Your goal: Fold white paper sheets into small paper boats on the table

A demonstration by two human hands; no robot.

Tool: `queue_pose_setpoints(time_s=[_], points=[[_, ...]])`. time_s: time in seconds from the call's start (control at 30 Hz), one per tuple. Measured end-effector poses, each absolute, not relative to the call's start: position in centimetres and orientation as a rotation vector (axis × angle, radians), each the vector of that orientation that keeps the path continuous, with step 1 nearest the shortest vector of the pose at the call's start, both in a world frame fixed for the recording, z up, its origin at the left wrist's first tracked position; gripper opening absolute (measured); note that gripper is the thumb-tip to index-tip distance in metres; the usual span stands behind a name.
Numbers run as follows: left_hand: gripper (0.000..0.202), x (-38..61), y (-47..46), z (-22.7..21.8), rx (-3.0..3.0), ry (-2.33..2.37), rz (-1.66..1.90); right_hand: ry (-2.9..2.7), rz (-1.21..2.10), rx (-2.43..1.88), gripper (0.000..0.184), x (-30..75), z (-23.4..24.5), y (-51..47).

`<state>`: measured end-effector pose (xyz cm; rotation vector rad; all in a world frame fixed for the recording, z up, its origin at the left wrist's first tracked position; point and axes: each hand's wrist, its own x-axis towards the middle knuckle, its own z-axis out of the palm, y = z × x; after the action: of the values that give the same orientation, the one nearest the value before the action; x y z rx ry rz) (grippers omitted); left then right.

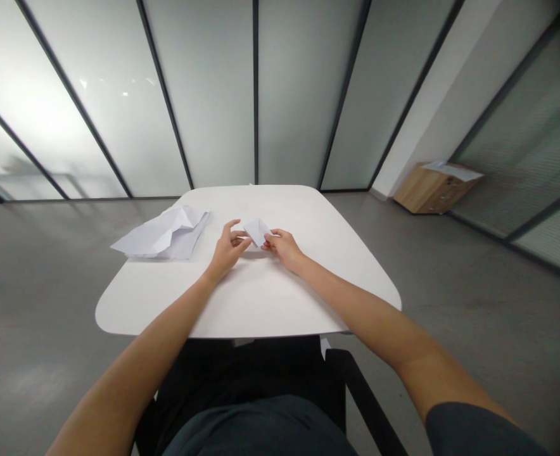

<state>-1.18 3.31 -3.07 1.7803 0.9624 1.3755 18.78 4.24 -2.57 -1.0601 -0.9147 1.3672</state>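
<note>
A small piece of folded white paper [256, 232], roughly diamond-shaped with creases across it, is held just above the white table [270, 304]. My right hand [282, 247] pinches its right corner between thumb and fingers. At the paper's left side is my left hand [230, 247], its fingers curved and spread apart, with the thumb and fingertips close to the paper's edge. Whether those fingertips touch the paper I cannot tell. A faint shadow falls on the tabletop beneath the paper.
Loose white sheets [166, 234], some creased, lie at the table's left edge and overhang it. A black chair armrest [356, 386] is by my right side. Beyond stands a wooden cabinet [434, 188] with papers on top, near frosted glass panels [204, 95].
</note>
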Motion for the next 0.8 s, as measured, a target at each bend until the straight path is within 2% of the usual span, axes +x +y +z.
queue_pose_setpoints(time_s=[0.23, 0.4, 0.53, 0.63, 0.7, 0.8], points=[[0.062, -1.2, 4.1, -3.4, 1.817, 1.121, 1.397, -0.967, 1.535, -0.928, 0.039, 18.7, -1.9, 3.3], [0.065, -1.9, 3.9, -3.2, 1.918, 1.266, 1.421, -1.170, 1.583, -0.968, 0.025, 17.9, -2.0, 2.6], [0.053, -2.3, 3.4, -2.9, 2.048, 1.362, 1.427, -1.217, 1.604, -0.986, 0.018, 17.3, -2.1, 2.1], [0.048, -2.0, 3.1, -2.9, 2.229, 1.358, 1.349, -1.149, 1.703, -0.886, 0.034, 17.2, -1.9, 2.0], [0.054, -1.6, 3.0, -3.1, 2.396, 1.275, 1.257, -1.083, 1.754, -0.834, 0.046, 17.4, -1.8, 2.1], [0.061, -1.1, 3.0, -3.3, 2.575, 1.112, 1.157, -0.989, 1.738, -0.828, 0.051, 17.6, -1.6, 2.4]])
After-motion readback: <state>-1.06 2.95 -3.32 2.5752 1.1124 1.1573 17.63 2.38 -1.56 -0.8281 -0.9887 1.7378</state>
